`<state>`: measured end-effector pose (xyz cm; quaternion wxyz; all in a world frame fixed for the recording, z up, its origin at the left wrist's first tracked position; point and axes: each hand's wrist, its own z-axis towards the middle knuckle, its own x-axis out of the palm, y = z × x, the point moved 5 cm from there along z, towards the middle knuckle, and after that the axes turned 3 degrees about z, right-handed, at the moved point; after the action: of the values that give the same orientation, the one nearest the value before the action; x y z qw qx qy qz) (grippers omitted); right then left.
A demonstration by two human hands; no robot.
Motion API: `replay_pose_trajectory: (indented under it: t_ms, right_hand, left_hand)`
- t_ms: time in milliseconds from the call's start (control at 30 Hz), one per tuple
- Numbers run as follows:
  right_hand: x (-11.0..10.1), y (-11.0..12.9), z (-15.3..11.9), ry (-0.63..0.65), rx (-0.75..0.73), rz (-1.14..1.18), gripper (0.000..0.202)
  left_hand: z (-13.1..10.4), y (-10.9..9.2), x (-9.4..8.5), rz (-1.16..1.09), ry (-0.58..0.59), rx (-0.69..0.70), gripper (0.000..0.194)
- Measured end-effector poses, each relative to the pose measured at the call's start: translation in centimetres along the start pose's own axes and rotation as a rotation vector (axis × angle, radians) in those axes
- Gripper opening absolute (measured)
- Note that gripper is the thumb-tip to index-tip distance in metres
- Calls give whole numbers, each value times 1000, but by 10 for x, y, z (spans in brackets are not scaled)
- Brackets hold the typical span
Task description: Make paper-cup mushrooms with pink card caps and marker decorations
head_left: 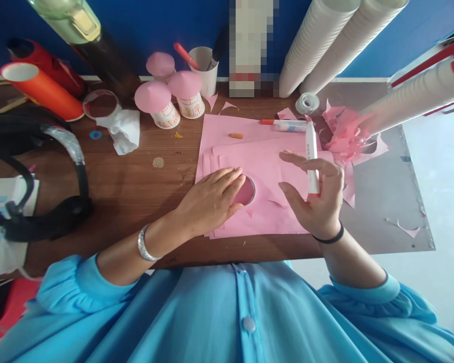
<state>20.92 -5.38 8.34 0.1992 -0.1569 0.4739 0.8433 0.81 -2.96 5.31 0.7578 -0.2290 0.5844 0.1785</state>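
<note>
My left hand [215, 199] lies over the left part of a round ring [254, 190] on stacked pink paper [265, 222], its fingers stretched out and close together. Over the right side of the paper is my right hand [318, 194], holding a white marker [310, 156] with a red end upright among its fingers; thumb and index finger are spread apart. Behind the marker lies another marker with a red cap [287, 124]. A small orange-brown piece [236, 135] rests near the paper's back edge.
Small cups with pink cone roofs [153, 98] stand at the back, beside a cup of pens [206, 75]. Tall stacks of white cups [318, 40], tape [307, 103] and pink scraps [344, 131] are at the right. Headphones [81, 171] and crumpled tissue [124, 132] lie left.
</note>
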Motion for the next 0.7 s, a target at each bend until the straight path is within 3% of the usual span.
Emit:
replay_pose_trajectory:
  t_ms: [133,233,467,600,700]
  right_hand:
    - [-7,3,-3,-4,-8,-79,28]
    - [-9,3,-5,33,-68,-83,33]
    - [-15,-2,4,24,-139,-169,50]
    - [-19,-4,13,-29,-128,-195,32]
    - [-15,-13,24,-10,32,-36,15]
  left_hand:
    - [2,-17,6,15,20,10,57]
    - [1,-29,19,6,53,48,77]
    - [-4,-30,46,28,76,70,108]
    - [-7,-31,50,17,67,62,116]
    - [-9,-33,53,18,59,67,117]
